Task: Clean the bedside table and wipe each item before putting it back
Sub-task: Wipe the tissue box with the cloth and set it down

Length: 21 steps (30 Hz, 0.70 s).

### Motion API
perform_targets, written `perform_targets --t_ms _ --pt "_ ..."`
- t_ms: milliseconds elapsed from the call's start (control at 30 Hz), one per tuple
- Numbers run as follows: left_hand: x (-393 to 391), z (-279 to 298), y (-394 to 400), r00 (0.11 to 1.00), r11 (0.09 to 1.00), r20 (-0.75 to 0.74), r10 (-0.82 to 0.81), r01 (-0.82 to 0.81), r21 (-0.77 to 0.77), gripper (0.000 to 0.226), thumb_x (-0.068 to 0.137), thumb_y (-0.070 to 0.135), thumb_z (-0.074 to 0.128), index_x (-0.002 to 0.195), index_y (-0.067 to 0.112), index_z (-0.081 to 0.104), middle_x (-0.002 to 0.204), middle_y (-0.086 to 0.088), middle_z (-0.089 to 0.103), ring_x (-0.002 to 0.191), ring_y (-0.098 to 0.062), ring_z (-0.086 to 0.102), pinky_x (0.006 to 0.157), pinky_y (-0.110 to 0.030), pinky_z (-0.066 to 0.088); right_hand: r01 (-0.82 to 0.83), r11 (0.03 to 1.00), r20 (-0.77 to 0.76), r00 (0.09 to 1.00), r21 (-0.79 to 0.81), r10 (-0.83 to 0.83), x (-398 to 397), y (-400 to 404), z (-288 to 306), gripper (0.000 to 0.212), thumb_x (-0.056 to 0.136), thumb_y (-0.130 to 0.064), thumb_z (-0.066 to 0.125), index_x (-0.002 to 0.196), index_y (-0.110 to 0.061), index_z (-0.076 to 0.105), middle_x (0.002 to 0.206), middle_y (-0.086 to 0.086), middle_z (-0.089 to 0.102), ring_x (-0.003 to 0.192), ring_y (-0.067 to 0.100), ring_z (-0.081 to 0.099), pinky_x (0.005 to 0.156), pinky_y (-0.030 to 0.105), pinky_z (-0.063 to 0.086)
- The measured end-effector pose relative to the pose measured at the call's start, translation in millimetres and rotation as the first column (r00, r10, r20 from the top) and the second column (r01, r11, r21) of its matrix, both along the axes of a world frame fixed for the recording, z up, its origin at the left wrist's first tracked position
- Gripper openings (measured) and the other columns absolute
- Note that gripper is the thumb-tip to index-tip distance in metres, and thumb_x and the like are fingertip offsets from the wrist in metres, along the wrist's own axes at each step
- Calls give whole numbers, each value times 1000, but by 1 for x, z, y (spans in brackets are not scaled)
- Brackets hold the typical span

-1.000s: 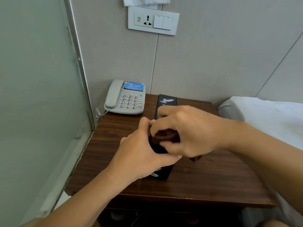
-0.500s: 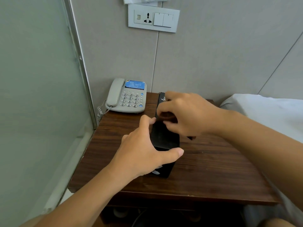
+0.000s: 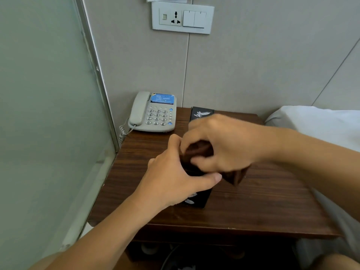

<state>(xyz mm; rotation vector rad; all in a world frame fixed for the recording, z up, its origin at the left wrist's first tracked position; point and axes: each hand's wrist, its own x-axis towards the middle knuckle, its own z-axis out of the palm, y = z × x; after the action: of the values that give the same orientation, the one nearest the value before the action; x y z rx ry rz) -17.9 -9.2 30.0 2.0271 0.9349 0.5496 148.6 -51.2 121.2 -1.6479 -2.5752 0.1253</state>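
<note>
A long black box (image 3: pixel 201 113) with a white bird print lies lengthwise on the dark wooden bedside table (image 3: pixel 263 207). My left hand (image 3: pixel 175 180) grips the box's near part from the left side, thumb across its top. My right hand (image 3: pixel 222 145) presses a bunched dark brown cloth (image 3: pixel 234 175) onto the top of the box at its middle. Most of the box is hidden under both hands; only its far end and near front corner show.
A beige corded telephone (image 3: pixel 153 113) stands at the table's back left corner. A frosted glass partition (image 3: pixel 44 114) runs along the left. A white bed (image 3: pixel 319 125) adjoins the right side. A wall socket and switch plate (image 3: pixel 182 17) hangs above.
My right hand with the cloth slid to the far end of the box, then came back toward me to its middle. My left hand kept its hold on the box.
</note>
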Motion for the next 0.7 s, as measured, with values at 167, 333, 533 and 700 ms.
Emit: perform_targets --t_ms 167,333,533,700 --pt "1 1 1 1000 1000 1 9 -9 5 75 55 81 79 107 49 35 104 24 62 107 -4 61 94 -47 53 77 986 107 990 145 -93 5 4 -4 22 83 -35 67 105 -32 70 92 -9 55 75 8 48 66 37 52" --pt "1 -1 0 1000 1000 4 12 -12 0 74 57 76 81 109 47 37 101 24 62 105 -2 61 96 -47 52 80 996 -12 997 37 -79 4 4 -2 25 82 -37 68 107 -33 71 91 -11 58 80 11 57 73 35 53" --pt "0 -1 1 1000 1000 19 9 -8 -2 79 54 77 81 112 48 36 102 23 65 105 -2 62 98 -46 52 38 998 36 999 52 -40 -3 -3 -4 21 82 -32 70 103 -32 70 87 -12 52 74 6 51 67 27 46" --pt "1 -4 3 1000 1000 -22 16 -16 -24 87 52 83 77 119 52 31 114 26 55 120 -18 56 96 -48 54 182 981 -71 982 72 -178 18 13 -5 18 86 -32 70 103 -28 69 89 -9 61 80 10 59 77 35 54"
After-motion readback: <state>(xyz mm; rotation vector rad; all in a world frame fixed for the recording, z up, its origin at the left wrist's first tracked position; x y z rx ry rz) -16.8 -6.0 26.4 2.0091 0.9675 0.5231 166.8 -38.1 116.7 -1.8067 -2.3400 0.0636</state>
